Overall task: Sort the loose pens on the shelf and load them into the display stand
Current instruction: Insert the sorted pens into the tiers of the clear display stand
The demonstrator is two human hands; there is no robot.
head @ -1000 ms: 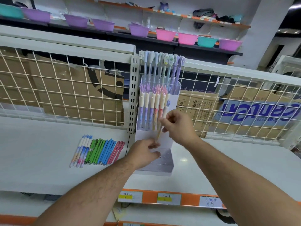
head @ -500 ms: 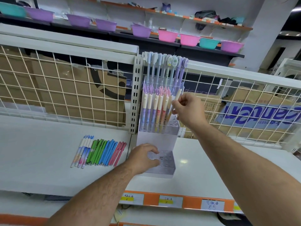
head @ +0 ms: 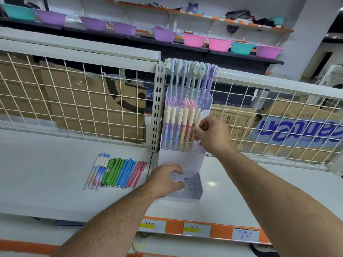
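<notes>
Plainly, the right hand (head: pixel 211 136) was raised with its forearm reaching in from the lower right. Its thumb and fingertips pinched a cream-capped pen (head: pixel 199 116) at the right end of the middle row, and the pen stood almost upright beside its neighbours. The left hand (head: pixel 167 179) lay lower, arm stretched forward, with its fingers curled over the perforated front tier of the display stand (head: pixel 181 158) and gripping it. That stand stood on the white shelf (head: pixel 46 173) against a slotted upright, with taller pens in its back row. Just to its left, the loose pens (head: pixel 115 172) lay side by side in colour groups: pastel, green, blue and pink. Behind the shelf ran a wire grid (head: pixel 74 99) with cardboard boxes (head: pixel 89 108) beyond it, and coloured basins (head: pixel 194 39) lined a higher shelf.
</notes>
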